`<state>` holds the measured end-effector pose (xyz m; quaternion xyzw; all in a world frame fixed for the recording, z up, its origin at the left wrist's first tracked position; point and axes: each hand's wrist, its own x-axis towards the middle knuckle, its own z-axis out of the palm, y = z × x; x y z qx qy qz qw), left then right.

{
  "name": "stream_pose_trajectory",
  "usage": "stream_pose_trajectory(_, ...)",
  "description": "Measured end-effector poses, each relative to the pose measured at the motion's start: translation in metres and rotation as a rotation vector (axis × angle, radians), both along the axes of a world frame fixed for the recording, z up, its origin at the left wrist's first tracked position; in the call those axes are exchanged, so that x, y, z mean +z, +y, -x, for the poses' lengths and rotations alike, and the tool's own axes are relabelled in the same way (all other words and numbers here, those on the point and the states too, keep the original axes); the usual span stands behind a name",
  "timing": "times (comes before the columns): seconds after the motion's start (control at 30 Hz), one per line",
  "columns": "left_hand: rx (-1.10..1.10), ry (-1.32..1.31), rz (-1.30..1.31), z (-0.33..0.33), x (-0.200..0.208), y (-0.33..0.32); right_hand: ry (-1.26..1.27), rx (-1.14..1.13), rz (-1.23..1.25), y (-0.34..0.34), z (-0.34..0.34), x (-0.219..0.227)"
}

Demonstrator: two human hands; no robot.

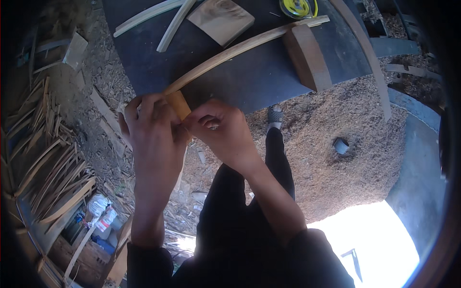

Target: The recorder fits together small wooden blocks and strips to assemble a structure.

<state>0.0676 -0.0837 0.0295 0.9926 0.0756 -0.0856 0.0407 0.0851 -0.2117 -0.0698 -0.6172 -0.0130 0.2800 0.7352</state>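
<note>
Past the near left corner of the dark table, both hands meet around a small flat yellow-brown piece (178, 103); I cannot make out whether it is wood or sandpaper. My left hand (152, 117) has its fingers bent around the left side of the piece. My right hand (221, 132) is closed in a pinch at the lower end, its fingertips close to the left hand's. A long, narrow wooden strip (240, 47) lies slantwise across the table, its near end just behind the left fingers. Where the fingertips meet, the grip is partly hidden.
On the dark table (259, 79) are a reddish-brown wood block (307, 57), a square wood block (221, 20), a yellow tape measure (295, 7) and loose strips (175, 26). Thin offcuts (57, 168) are piled at left. Wood shavings (317, 144) cover the floor.
</note>
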Motion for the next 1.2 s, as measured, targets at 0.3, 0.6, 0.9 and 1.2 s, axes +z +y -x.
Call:
stream_pose_trajectory(0.3, -0.045, -0.008, -0.019, 0.003, 0.001, 0.007, 0.053, -0.021, -0.075, 0.005, 0.010, 0.003)
stream_pose_trajectory(0.6, -0.058, 0.006, -0.043, 0.003, 0.001, 0.007, 0.031, -0.019, -0.050, 0.006, 0.010, 0.005)
stream_pose_trajectory(0.9, -0.045, 0.001, -0.026, 0.004, 0.003, 0.009, 0.046, 0.007, -0.089, 0.007, 0.010, 0.002)
stream_pose_trajectory(1.2, -0.033, -0.007, 0.048, 0.001, 0.004, 0.004, 0.005, -0.017, -0.024, -0.015, 0.011, 0.011)
